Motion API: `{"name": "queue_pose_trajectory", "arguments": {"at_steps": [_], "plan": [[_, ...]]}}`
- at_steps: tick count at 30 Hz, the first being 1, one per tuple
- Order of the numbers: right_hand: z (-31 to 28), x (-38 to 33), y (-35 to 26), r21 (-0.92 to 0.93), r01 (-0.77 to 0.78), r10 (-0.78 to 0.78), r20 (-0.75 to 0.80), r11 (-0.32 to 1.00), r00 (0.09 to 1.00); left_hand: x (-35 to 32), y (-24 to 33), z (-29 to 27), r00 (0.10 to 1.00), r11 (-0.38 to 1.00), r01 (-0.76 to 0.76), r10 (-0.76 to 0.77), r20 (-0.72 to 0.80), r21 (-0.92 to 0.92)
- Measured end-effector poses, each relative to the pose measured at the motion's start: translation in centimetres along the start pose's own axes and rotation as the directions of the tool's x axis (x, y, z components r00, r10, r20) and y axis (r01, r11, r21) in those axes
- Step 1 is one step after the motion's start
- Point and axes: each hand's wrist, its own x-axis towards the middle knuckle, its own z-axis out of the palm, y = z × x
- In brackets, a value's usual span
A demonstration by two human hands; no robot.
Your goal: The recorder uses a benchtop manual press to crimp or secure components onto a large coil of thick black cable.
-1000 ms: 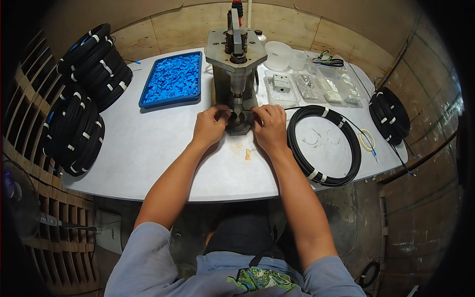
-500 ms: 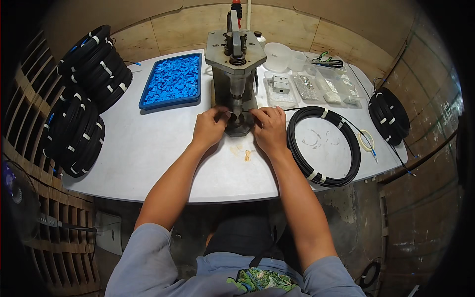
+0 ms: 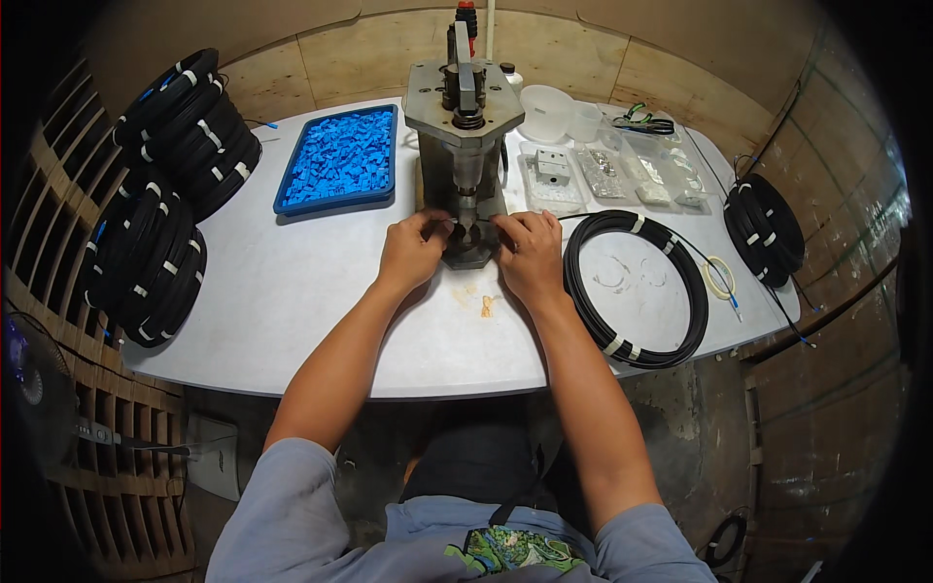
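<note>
Cable (image 3: 697, 291), black, coiled, white-banded, runs into pinching right hand (image 3: 530, 248); left hand (image 3: 413, 251) grip unclear.

Bench press (image 3: 465, 109): a worn grey metal body standing upright on the white desk (image 3: 321, 311), with a thick, many-sided top plate and a vertical ram descending to dark tooling above the base. Cable coil (image 3: 696, 291): black, wound in a flat, roughly round ring to the right of the press, bound at intervals with white ties. Black cable (image 3: 575, 213): one length leads left toward the tooling, its far end obscured; another slants rightward from the coil, ending in a blue-and-white tip (image 3: 735, 303).
</note>
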Motion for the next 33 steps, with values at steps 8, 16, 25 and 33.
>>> {"name": "queue_pose_trajectory", "arguments": {"at_steps": [8, 16, 25, 33], "plan": [[0.05, -0.05, 0.09, -0.005, 0.004, -0.004, -0.004, 1.000, 1.000, 0.00, 0.21, -0.06, 1.000, 1.000, 0.023, -0.023, 0.011, 0.020], [-0.01, -0.13, 0.11, -0.003, 0.015, -0.015, -0.016, 1.000, 1.000, -0.03, 0.18, 0.01, 1.000, 1.000, 0.014, -0.014, -0.007, 0.028], [-0.04, -0.04, 0.13, -0.014, 0.010, -0.010, 0.002, 1.000, 1.000, 0.15, -0.17, 0.05, 1.000, 0.999, 0.023, -0.023, 0.008, -0.023], [0.05, -0.14, 0.23, -0.010, 0.017, -0.017, -0.011, 1.000, 1.000, 0.05, 0.05, 0.04, 1.000, 1.000, 0.016, -0.016, 0.002, 0.004]]}}
